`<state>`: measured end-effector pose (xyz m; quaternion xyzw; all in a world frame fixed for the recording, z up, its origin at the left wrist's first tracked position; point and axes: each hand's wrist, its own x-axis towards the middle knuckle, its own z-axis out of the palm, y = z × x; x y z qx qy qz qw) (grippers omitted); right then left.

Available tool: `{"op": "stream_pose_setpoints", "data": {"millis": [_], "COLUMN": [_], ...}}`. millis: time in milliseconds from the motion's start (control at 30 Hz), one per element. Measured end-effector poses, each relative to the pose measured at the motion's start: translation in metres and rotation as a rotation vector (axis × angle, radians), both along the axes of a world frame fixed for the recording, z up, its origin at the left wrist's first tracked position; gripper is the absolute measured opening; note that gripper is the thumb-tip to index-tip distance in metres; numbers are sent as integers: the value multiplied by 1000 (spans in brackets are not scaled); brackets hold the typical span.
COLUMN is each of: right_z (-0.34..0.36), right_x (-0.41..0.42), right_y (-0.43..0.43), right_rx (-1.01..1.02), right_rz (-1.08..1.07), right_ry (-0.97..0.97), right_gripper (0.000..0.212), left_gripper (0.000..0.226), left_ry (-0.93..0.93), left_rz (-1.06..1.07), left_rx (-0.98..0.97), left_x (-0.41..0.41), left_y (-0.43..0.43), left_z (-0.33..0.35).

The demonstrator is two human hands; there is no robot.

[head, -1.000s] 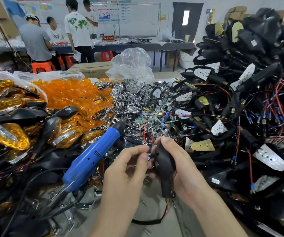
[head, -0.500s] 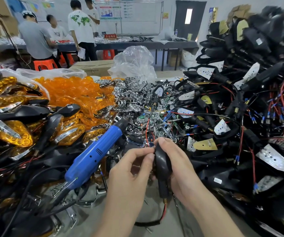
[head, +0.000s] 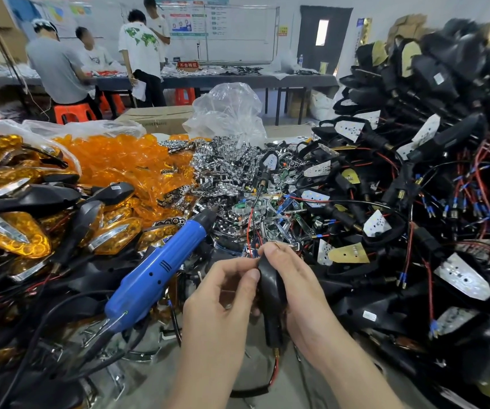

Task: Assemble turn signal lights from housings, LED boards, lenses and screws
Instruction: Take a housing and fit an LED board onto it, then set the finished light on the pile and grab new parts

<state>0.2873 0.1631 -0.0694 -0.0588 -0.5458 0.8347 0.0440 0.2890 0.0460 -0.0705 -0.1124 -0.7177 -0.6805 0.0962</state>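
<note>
- Well off to my left lies the heap of amber lenses (head: 125,160). I judge a lens goes on only once the inside of this unit is settled, so they can wait.
- The blue screwdriver (head: 161,270) lies on the pile just left of my left hand, tip pointing away from me, with no hand on it. It looks near enough to take up without setting the work down.
- My left hand (head: 223,296) is curled with its back toward me. Its thumb and forefinger pinch the housing's upper left edge, where thin red and black wires come out. I cannot tell whether some small part sits between those fingertips.
- The housing (head: 270,287) stands roughly upright between my two hands above the bench. Its stem points down, and a red lead (head: 274,370) trails from the stem toward me. I see only its glossy black back, so what is inside stays hidden.
- To do this step well, I would keep the left pinch light and ease the wires clear of the rim. Nothing should get trapped when a lens and screws go on, and the other hand should do the steadying.
- My right hand (head: 303,290) grasps the housing from the right, fingers wrapped behind it and thumb laid over its top end. The forearm comes in from the lower right.
- Further right, apart from my hands, the black shells with white LED boards (head: 415,202) are stacked high.
</note>
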Motion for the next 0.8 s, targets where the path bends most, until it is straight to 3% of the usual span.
{"op": "stream_pose_setpoints", "data": {"millis": [400,800], "right_z": [3,5], "right_x": [1,3], "right_y": [-2,-1], "right_rx": [-22,-148], "right_rz": [-38,8], "right_ry": [-6,-19], "right_gripper": [15,19], "left_gripper": [11,14], "left_ry": [-73,-67], "left_rz": [-34,-86], "left_rx": [46,62], "left_x": [-1,3], "left_y": [0,1], "left_z": [0,3]}}
